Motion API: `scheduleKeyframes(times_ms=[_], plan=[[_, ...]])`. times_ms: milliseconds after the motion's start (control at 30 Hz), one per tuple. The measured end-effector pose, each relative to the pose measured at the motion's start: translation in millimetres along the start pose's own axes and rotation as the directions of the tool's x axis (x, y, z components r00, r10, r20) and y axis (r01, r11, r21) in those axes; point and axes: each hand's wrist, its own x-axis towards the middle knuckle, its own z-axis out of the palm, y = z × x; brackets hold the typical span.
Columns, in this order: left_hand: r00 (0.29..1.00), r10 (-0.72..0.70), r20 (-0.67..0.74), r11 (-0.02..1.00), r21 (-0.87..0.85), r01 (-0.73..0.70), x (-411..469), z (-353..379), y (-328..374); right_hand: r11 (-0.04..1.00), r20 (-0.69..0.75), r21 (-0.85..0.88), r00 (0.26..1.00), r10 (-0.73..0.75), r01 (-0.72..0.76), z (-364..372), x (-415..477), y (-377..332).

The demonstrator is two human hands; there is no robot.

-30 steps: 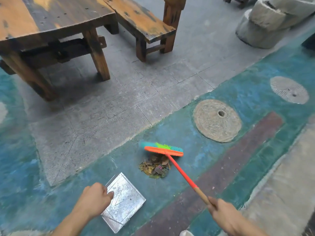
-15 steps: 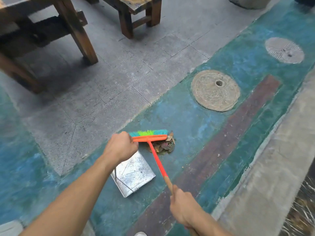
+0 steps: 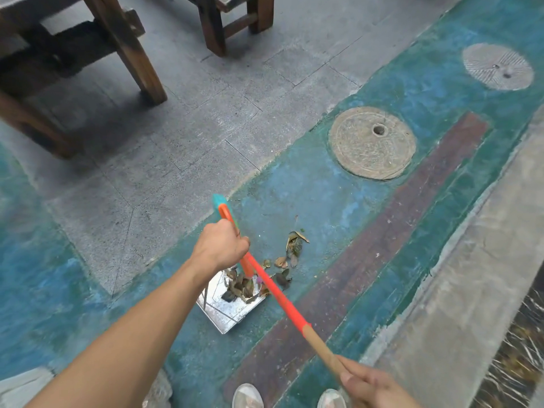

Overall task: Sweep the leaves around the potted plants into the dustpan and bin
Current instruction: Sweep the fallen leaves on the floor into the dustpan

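Swept part of the dry brown leaf pile [image 3: 240, 285] onto the square shiny metal dustpan [image 3: 228, 315] just now, leaving strays [image 3: 294, 245] on the teal floor [image 3: 323, 207] beside its lip, left hand [image 3: 220, 245] gripping pan handle, right hand [image 3: 368, 384] gripping orange broom [image 3: 276, 293]; needs another stroke.

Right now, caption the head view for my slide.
Right hand holds orange-handled broom across dry brown leaves on shiny square metal dustpan gripped by left hand; stray leaves lie beside it.

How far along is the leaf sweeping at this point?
Done: some leaves lie in the dustpan. In hand: the right hand grips the broom, and the left hand holds the dustpan. Left: loose leaves beside it, then binning; no bin in view.
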Motion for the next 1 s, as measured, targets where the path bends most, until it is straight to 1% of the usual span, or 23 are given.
scheduleKeyframes(times_ms=[33,67,100,167,200,233,300,333,400,433,467,533,567,667,800,833,933,1000], plan=[[1.000,0.000,0.000,1.000,0.000,0.000,-1.5,-0.4,-3.6,0.997,0.011,0.064,0.999,0.035,-0.036,-5.5,-1.0,2.9],[1.000,0.004,-0.001,1.000,0.005,-0.004,-3.5,-1.0,-7.5,0.997,-0.050,0.059,0.997,0.057,-0.054,-13.0,1.5,5.3],[1.000,0.011,0.003,1.000,0.010,-0.011,-5.4,-1.2,-10.7,0.994,-0.153,0.043,0.982,0.108,-0.103,-21.6,4.3,6.5],[0.999,0.020,0.030,1.000,0.017,-0.020,-10.3,0.3,-17.6,0.978,-0.344,-0.066,0.924,0.165,-0.199,-33.7,9.2,4.6],[0.999,0.017,0.046,1.000,0.016,-0.018,-13.1,1.5,-21.2,0.964,-0.401,-0.111,0.898,0.180,-0.243,-38.9,10.7,1.8],[0.998,0.015,0.060,1.000,0.012,-0.016,-15.4,2.8,-24.3,0.946,-0.430,-0.180,0.887,0.170,-0.269,-43.0,11.3,-4.1],[0.997,0.013,0.076,1.000,0.001,-0.013,-19.4,5.9,-29.5,0.899,-0.495,-0.326,0.863,0.103,-0.294,-53.2,15.0,-14.6],[0.997,0.018,0.079,1.000,-0.002,-0.018,-20.7,7.9,-29.1,0.862,-0.535,-0.400,0.843,0.058,-0.313,-58.8,15.6,-18.5],[0.997,0.015,0.077,1.000,-0.024,-0.013,-23.4,12.0,-28.0,0.754,-0.592,-0.535,0.806,-0.013,-0.381,-68.9,22.7,-21.1],[0.997,0.016,0.076,0.999,-0.043,-0.013,-24.7,15.0,-26.0,0.709,-0.612,-0.576,0.789,-0.043,-0.408,-71.6,27.1,-19.9],[0.997,0.017,0.070,0.998,-0.059,-0.012,-26.3,18.8,-22.9,0.685,-0.634,-0.582,0.772,-0.045,-0.438,-71.4,31.3,-18.5],[0.998,-0.001,0.058,0.995,-0.095,0.007,-30.4,29.1,-17.3,0.670,-0.665,-0.560,0.747,-0.013,-0.486,-64.7,39.8,-11.3],[0.998,-0.013,0.055,0.993,-0.116,0.019,-33.6,35.6,-13.9,0.674,-0.672,-0.542,0.741,0.012,-0.502,-58.4,42.6,-4.5],[0.999,-0.034,0.040,0.984,-0.171,0.040,-44.8,53.2,-2.8,0.746,-0.671,-0.450,0.737,0.080,-0.491,-24.1,44.9,24.1],[0.999,-0.034,-0.022,0.980,-0.197,0.029,-48.9,56.3,9.8,0.813,-0.586,-0.401,0.800,0.128,-0.423,31.7,33.0,64.5],[0.999,-0.023,-0.037,0.981,-0.196,0.015,-49.5,55.8,12.0,0.829,-0.553,-0.397,0.823,0.127,-0.395,42.0,26.7,68.3],[0.998,-0.004,-0.061,0.984,-0.178,-0.007,-53.3,56.6,16.8,0.893,-0.415,-0.380,0.907,0.068,-0.241,57.5,2.8,64.7],[0.997,-0.012,-0.071,0.984,-0.181,-0.001,-57.2,57.6,17.0,0.935,-0.335,-0.330,0.942,0.011,-0.128,54.9,-14.1,61.3]])
